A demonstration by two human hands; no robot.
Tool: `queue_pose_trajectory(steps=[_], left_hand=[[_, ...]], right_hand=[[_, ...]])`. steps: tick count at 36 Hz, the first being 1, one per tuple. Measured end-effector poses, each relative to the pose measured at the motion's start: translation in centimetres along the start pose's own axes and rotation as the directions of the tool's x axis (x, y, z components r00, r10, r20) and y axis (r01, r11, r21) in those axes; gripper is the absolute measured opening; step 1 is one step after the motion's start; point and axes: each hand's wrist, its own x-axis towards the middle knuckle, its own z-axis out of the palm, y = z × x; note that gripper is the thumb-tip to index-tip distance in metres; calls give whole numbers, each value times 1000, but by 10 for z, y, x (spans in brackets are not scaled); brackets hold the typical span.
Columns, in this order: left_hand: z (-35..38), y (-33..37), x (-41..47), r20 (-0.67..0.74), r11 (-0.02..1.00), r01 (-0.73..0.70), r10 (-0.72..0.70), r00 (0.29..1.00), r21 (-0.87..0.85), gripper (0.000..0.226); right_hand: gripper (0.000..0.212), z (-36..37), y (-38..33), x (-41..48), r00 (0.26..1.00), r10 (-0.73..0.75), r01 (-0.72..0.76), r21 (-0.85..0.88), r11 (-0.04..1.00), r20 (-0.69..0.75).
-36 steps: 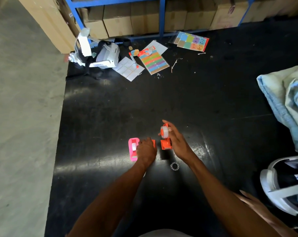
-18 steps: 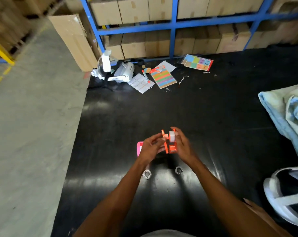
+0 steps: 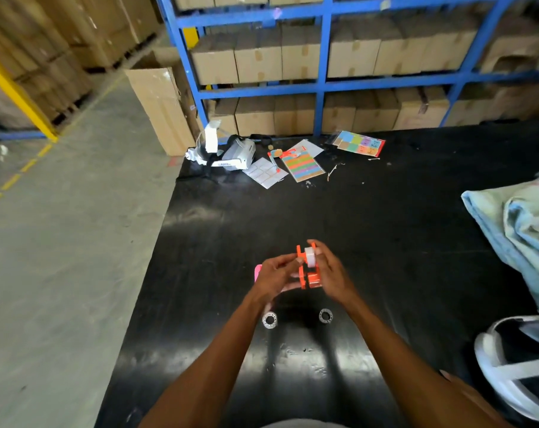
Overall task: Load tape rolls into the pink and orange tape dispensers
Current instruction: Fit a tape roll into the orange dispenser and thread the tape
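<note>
The pink dispenser [image 3: 257, 272] lies on the black mat [image 3: 385, 242], mostly hidden behind the left hand [image 3: 274, 274]. Both hands hold the orange dispenser [image 3: 308, 274] above the mat. The left fingers pinch its side; the right hand [image 3: 333, 274] wraps around it. A white tape roll [image 3: 310, 256] sits in its cradle. Two spare rolls [image 3: 269, 320] lie on the mat below.
</note>
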Motion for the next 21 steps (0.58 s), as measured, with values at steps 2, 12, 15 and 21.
queue_pose_trajectory(steps=[2, 12, 15, 21], left_hand=[[2, 3, -4, -9, 1000, -8, 8, 1000, -11, 35], [-1, 5, -15, -41, 999, -10, 9, 999, -32, 36], [-4, 6, -17, -40, 999, -25, 24, 999, -35, 37], [-1, 5, -19, -80, 996, -42, 36, 996, -72, 38]], right_hand=[[41, 1, -3, -1, 1000, 1, -1, 1, 1000, 4], [40, 8, -20, -7, 999, 27, -29, 32, 999, 43], [39, 9, -23, -8, 998, 26, -28, 40, 999, 53], [38, 9, -32, -8, 999, 13, -14, 45, 999, 37]])
